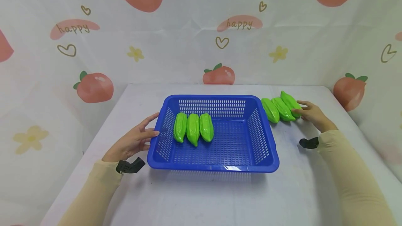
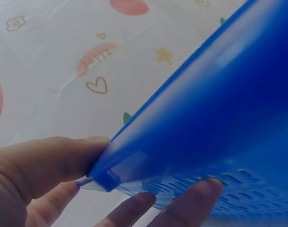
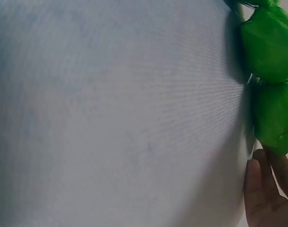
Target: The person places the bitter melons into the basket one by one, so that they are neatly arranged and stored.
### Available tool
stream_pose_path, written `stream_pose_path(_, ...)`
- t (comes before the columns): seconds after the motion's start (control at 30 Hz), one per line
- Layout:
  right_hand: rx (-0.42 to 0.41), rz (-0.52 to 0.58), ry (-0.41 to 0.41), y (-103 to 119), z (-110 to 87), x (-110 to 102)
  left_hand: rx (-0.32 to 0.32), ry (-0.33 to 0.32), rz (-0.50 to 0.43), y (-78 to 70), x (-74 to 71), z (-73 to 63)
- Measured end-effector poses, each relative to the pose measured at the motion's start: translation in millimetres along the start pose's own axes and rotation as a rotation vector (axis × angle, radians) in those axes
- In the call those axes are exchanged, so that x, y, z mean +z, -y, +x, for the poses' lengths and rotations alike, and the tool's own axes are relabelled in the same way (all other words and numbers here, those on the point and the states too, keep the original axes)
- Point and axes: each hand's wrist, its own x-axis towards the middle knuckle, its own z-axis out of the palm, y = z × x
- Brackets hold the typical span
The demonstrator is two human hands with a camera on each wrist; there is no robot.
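Note:
My left hand (image 1: pixel 132 140) holds the left side of a blue plastic basket (image 1: pixel 204 167). In the left wrist view the thumb lies on the basket's rim (image 2: pixel 104 177) and the fingers reach below it along the slotted outer wall. Three bright green, ridged star fruits (image 1: pixel 193 130) lie side by side in the basket's left part. Right of the basket, three more lie in a slanted row. My right hand (image 1: pixel 314 116) is at the rightmost star fruit (image 1: pixel 289 100), its fairly straight fingers touching it. In the right wrist view the fingertips meet one end of that star fruit (image 3: pixel 276 118).
Everything stands on a white-covered table (image 1: pixel 194 201). A pale backdrop (image 1: pixel 188 44) printed with peaches, hearts and flowers rises behind and at both sides. The leftmost star fruit of the outer row (image 1: pixel 270 110) lies close against the basket's right rim. Black wrist cameras (image 1: pixel 130 166) stick out below both hands.

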Motion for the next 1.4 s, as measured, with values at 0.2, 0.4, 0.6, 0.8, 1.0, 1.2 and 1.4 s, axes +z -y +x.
stream_pose_path(0.2, -0.008, 0.009, -0.052, 0.3, -1.2, -0.1, 0.001, 0.005, -0.001, 0.3, 0.0, 0.0)
stream_pose_path(0.4, -0.049, 0.131, -0.154, -2.3, -2.1, -1.0, -0.005, 0.006, -0.008, -0.7, 0.2, 0.1)
stream_pose_path(0.6, -0.093, 0.293, -0.265, -0.5, -4.0, -6.9, -0.005, 0.012, -0.003, -1.1, 0.0, -0.2)
stream_pose_path(0.8, -0.169, 0.602, -0.329, 11.5, -9.9, -13.7, -0.009, 0.01, -0.005, -0.9, -0.6, 0.4)
stream_pose_path(1.0, -0.249, 0.854, -0.367, 32.2, -13.2, -17.9, -0.015, 0.006, 0.0, -0.9, -0.7, 0.3)
stream_pose_path(1.2, -0.33, 0.905, -0.388, 55.4, -15.5, -20.1, -0.006, 0.014, -0.007, -1.7, -0.8, 1.1)
stream_pose_path(1.4, -0.406, 0.982, -0.318, 79.3, -24.9, -19.7, -0.005, 0.017, -0.004, -1.6, -1.3, 1.7)
